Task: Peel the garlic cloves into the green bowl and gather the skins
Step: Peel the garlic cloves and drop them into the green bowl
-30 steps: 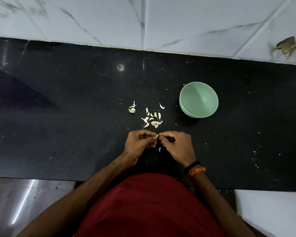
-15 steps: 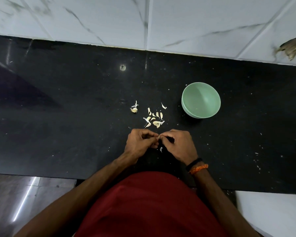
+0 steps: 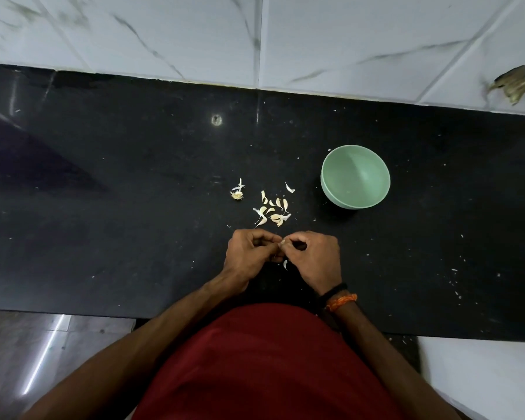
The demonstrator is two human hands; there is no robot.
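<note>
Peeling happens close in, at six o'clock on the black counter [image 3: 103,207], just ahead of the person's red shirt [image 3: 270,359]. The left hand [image 3: 249,253] and right hand [image 3: 314,256] meet knuckle to knuckle, fingers of both curled inward and pinching one garlic clove [image 3: 282,242], of which only a pale tip shows between the fingertips. Holding it from both sides likely lets one hand steady the clove while the other nips at the skin; which hand does which I cannot tell. A single skin flake [image 3: 285,264] sits just beneath the hands, probably where it dropped. The right wrist wears a black band and an orange thread [image 3: 341,301].

Just beyond the hands, toward twelve o'clock, lies a loose cluster of cloves and skins [image 3: 272,210]; from here I cannot sort peeled pieces from unpeeled ones. Keeping them within easy reach seems sensible for picking up the next one. At about eleven o'clock from the hands sits the root stub [image 3: 237,194] of the bulb, apart from the cluster. A lone skin sliver [image 3: 289,187] lies between the cluster and the bowl.

Farther out, at about one o'clock, stands the green bowl [image 3: 355,201], upright, and it appears empty, so I judge the task is early. Marble wall tiles [image 3: 346,40] rise behind the counter.
</note>
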